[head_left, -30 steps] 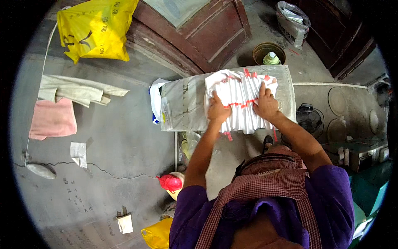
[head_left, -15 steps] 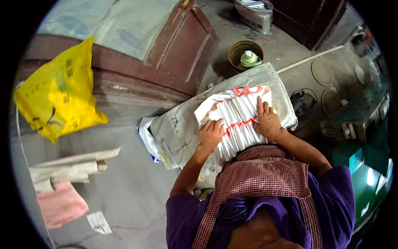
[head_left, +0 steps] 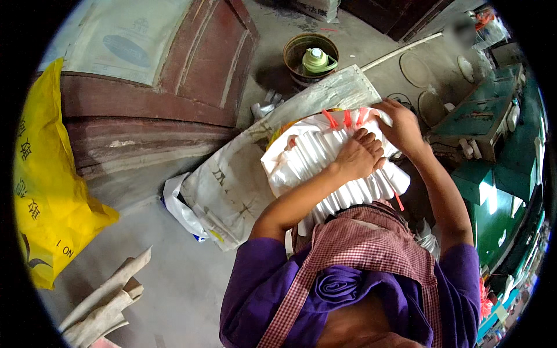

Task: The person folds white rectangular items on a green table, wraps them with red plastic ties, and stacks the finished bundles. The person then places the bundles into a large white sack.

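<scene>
A bundle of white, ridged, tube-like pieces (head_left: 318, 152) lies in front of me, partly wrapped in a white plastic sheet (head_left: 277, 168). Red ties (head_left: 348, 118) stick up along its far side. My left hand (head_left: 358, 155) reaches across the bundle, fingers curled down onto its right part; what they grip, if anything, is hidden. At the far right corner my right hand (head_left: 400, 126) is closed on the edge of the white plastic. Under the bundle is a long, worn, pale slab-like surface (head_left: 223, 180).
A round bucket (head_left: 295, 53) holding a green flask (head_left: 317, 60) stands beyond the slab. A brown wooden door panel (head_left: 203, 64) and a yellow bag (head_left: 49, 191) are at left. Green machinery or cabinets (head_left: 473, 113) stand at right. Pale folded sheets (head_left: 104, 301) lie lower left.
My left hand has moved right across the bundle from its left side. My right hand has gone to the far right corner and taken the plastic edge. The bundle has shifted and the view has turned.
</scene>
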{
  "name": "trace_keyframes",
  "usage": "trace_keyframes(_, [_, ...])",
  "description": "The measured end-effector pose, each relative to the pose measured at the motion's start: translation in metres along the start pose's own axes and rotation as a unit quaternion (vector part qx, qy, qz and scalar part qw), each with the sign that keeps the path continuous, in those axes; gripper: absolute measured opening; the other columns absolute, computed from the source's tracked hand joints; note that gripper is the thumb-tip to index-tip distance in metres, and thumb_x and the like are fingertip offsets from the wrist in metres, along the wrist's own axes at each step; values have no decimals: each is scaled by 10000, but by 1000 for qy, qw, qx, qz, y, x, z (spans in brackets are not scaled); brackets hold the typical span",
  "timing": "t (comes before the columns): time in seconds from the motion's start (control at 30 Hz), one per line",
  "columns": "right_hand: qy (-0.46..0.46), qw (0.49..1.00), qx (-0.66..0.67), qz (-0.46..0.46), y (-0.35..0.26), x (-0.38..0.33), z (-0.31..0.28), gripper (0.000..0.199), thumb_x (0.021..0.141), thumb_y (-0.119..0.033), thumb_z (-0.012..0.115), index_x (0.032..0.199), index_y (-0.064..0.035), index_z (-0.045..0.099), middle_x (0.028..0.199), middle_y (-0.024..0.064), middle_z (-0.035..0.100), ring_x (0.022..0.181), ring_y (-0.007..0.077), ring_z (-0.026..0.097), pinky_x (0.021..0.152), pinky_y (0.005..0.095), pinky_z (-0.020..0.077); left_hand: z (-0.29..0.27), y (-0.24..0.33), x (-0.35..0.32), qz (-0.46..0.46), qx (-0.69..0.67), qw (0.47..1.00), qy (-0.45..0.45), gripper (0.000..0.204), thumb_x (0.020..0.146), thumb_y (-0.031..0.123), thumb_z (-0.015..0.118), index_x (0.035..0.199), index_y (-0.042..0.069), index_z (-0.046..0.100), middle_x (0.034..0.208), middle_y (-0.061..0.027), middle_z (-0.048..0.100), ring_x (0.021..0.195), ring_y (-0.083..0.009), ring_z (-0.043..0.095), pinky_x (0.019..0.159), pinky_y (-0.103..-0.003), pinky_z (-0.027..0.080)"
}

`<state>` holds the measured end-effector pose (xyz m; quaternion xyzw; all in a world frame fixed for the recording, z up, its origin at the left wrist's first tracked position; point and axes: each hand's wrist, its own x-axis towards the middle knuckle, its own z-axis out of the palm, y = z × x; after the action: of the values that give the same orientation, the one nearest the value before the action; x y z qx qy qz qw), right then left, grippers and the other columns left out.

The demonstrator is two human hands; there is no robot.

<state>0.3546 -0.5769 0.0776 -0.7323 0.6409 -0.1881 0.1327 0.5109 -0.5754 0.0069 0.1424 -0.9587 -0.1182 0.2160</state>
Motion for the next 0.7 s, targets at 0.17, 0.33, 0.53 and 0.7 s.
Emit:
trace_keyframes(0.17, [-391, 912, -120, -35, 22, 69, 76, 533, 713, -179, 688, 1228, -121, 560, 1042, 155, 653, 1010, 329, 613, 866, 426, 481, -5, 2, -18, -3, -30, 999, 26, 249, 839, 313, 572, 710, 107, 625, 768, -31, 576, 859, -203, 521, 921, -376, 355])
trace_keyframes(0.33, [-196, 967, -131, -98, 8, 47, 44, 210, 759, -222, 657, 907, -75, 632, 717, 137, 652, 680, 322, 654, 604, 431, 503, -24, -3, -26, -39, -42, 998, 14, 237, 834, 295, 584, 716, 99, 647, 789, -35, 614, 858, -198, 550, 883, -372, 382])
trace_keyframes(0.53, [-29, 982, -89, -161, -40, -42, -2, 120, 717, -127, 575, 815, -59, 557, 719, 85, 569, 640, 264, 617, 533, 372, 506, 5, -21, -52, -111, -183, 976, -27, 259, 876, 313, 544, 990, 102, 641, 1002, -128, 638, 1001, -317, 580, 888, -445, 440])
trace_keyframes(0.7, [-23, 984, -73, -163, -39, -58, 4, 130, 712, -91, 573, 827, -31, 557, 743, 95, 565, 669, 279, 615, 618, 364, 528, 33, -44, -35, -89, -258, 960, -60, 344, 877, 335, 520, 1121, 99, 575, 1129, -138, 601, 1078, -337, 539, 962, -452, 390])
